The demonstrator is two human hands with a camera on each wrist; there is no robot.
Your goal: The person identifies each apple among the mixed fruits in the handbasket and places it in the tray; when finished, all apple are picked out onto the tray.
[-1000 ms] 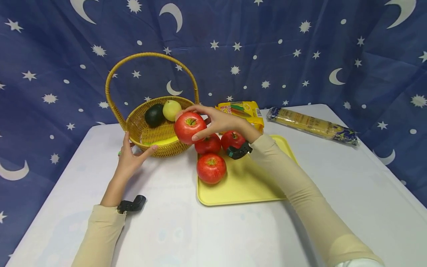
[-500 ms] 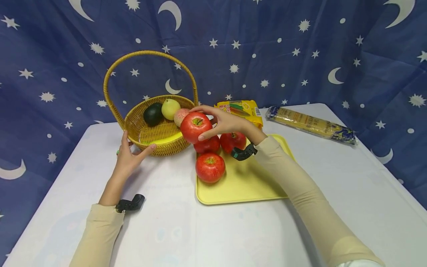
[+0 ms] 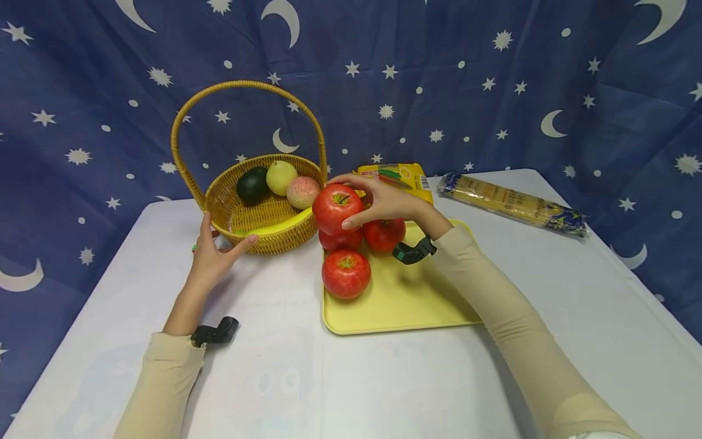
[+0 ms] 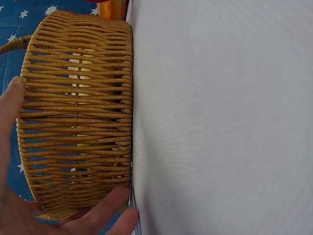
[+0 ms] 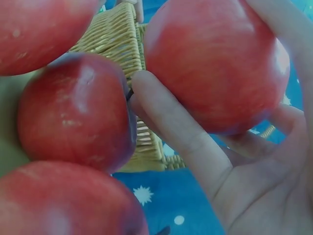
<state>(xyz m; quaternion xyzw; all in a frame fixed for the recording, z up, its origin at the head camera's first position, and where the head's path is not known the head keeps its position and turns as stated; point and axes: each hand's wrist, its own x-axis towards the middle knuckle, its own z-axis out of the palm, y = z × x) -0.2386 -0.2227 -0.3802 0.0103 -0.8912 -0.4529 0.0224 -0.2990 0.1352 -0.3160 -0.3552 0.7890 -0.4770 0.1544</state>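
My right hand grips a red apple above the left edge of a yellow tray. In the right wrist view, fingers curl round this apple. Below it three red apples sit on the tray: a front one, a right one and a partly hidden one. My left hand touches the near left side of a wicker basket, fingers spread, thumb at the rim. The basket holds a dark green fruit, a pear, a peach and a banana.
Behind the tray lies a yellow packet, partly covered by the right hand. A long clear-wrapped pack of noodles rests at the back right. The basket's tall handle arches upward. A starry blue cloth hangs behind the white table.
My right hand has moved right with the apple, away from the basket and over the tray's edge, uncovering the peach. The left hand has stayed at the basket.
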